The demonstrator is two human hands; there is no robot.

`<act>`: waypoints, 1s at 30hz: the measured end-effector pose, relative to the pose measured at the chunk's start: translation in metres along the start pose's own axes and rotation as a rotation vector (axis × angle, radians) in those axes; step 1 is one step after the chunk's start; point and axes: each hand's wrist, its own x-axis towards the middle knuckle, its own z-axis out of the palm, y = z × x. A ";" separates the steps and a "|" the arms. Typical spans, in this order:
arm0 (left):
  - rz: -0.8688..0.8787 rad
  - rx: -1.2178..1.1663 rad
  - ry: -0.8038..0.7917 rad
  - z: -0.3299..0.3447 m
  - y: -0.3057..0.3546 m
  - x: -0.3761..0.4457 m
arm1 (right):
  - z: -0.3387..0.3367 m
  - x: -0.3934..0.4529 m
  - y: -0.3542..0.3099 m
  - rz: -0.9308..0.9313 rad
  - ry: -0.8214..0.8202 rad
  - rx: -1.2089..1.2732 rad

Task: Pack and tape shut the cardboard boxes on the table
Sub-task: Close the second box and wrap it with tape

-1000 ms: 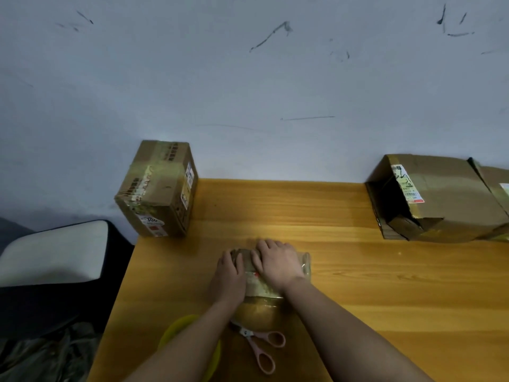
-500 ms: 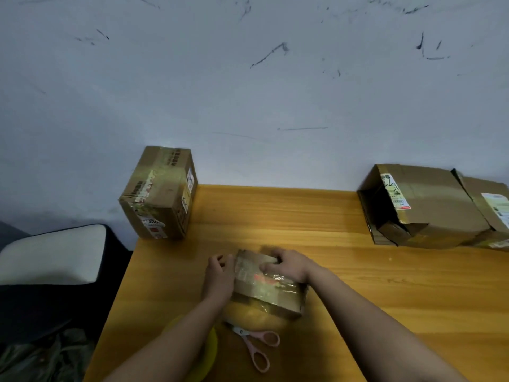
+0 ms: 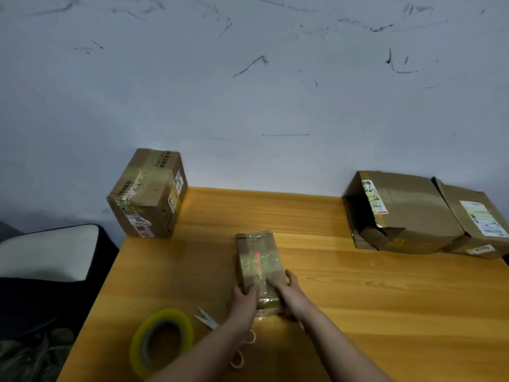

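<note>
We see both hands, left hand [image 3: 243, 295] and right hand [image 3: 286, 286], fingers curled gripping the small taped box [image 3: 259, 260]'s 6 o'clock end on the counter [image 3: 358, 299]; a sideways shove risks knocking the scissors [image 3: 206, 321] at 7 o'clock.

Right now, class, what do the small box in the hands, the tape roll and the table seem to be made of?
Small box: brown cardboard under glossy clear tape, which catches glare.
Tape roll: yellowish translucent plastic film, probably on a grey card core.
Table: wood or wood-look laminate, orange-toned, with grain lines and a smooth sheen; which one cannot be told.
</note>
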 end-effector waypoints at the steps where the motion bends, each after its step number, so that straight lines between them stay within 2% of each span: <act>1: -0.015 -0.039 -0.010 -0.001 -0.003 0.001 | 0.002 -0.003 0.003 0.009 -0.048 0.011; 5: -0.047 -0.176 -0.029 -0.008 0.005 -0.009 | 0.019 0.000 0.006 -0.090 0.010 0.054; 7: -0.009 -0.203 -0.017 -0.020 0.015 -0.005 | 0.031 0.008 0.000 -0.140 0.047 0.042; 13: 0.202 -0.097 0.068 -0.077 0.059 0.010 | 0.084 0.038 -0.046 -0.164 0.081 0.029; 18: 0.222 0.007 0.084 -0.136 0.098 0.032 | 0.142 0.076 -0.097 -0.127 0.104 0.033; 20: 0.271 0.152 0.086 -0.160 0.109 0.034 | 0.160 0.089 -0.114 -0.109 0.116 0.009; 22: 0.429 0.488 0.171 -0.186 0.119 0.035 | 0.175 0.100 -0.130 -0.108 0.136 0.017; 25: 0.883 0.998 0.407 -0.221 0.133 0.045 | 0.188 0.115 -0.151 -0.094 0.218 0.027; 27: 1.113 1.212 0.467 -0.239 0.145 0.062 | 0.196 0.125 -0.161 -0.086 0.244 0.021; 29: 1.161 1.347 0.530 -0.249 0.157 0.081 | 0.203 0.134 -0.168 -0.075 0.251 0.038; 30: 1.084 1.394 0.508 -0.251 0.164 0.085 | 0.205 0.138 -0.170 -0.075 0.252 0.044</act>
